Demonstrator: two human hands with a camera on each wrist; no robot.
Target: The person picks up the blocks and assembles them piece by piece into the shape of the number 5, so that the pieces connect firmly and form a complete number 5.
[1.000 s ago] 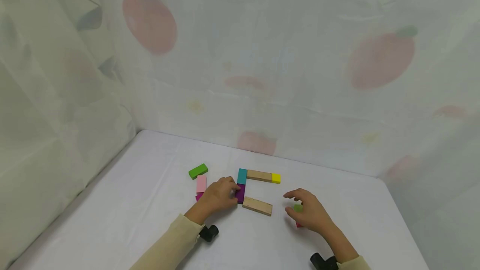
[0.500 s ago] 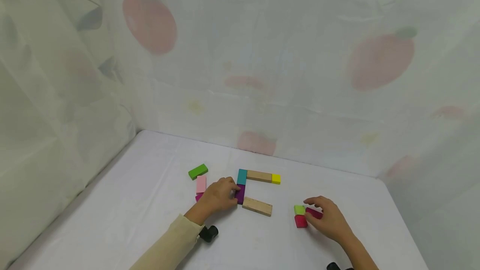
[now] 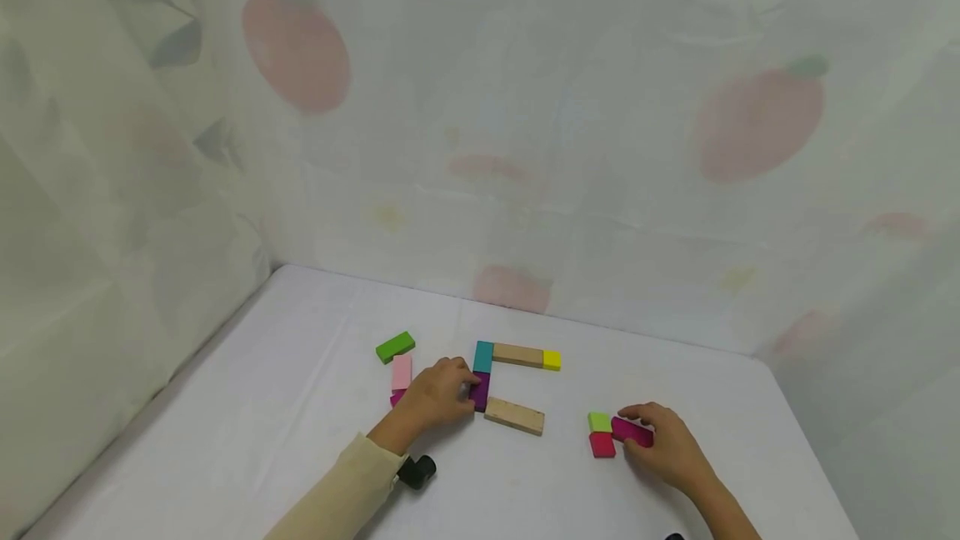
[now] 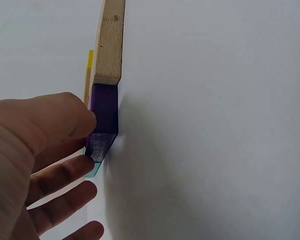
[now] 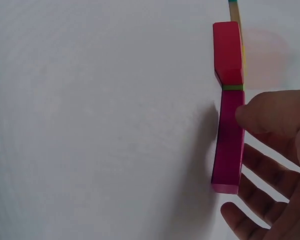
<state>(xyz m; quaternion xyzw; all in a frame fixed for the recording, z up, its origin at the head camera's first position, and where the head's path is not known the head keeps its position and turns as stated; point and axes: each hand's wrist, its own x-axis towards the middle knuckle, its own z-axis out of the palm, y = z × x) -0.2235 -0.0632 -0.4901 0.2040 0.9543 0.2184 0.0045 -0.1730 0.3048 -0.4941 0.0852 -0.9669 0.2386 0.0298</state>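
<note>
On the white table, a teal block, an upper wood block and a yellow block run in contact, with a lower wood block nearer the person. To the left lie a green block, a pink block and a fuchsia block, the last partly covered by the left hand. That hand pinches the purple block, which adjoins the teal block; its other fingers are loose. The right hand pinches the magenta block between thumb and fingers, just right of the lime-green block and red block. Compared with one second ago, the right hand has moved right, exposing those two blocks; the left hand is unchanged. White surface separates the two groups; the table's right edge lies well apart from the right hand, and a fabric backdrop borders the far edge.
</note>
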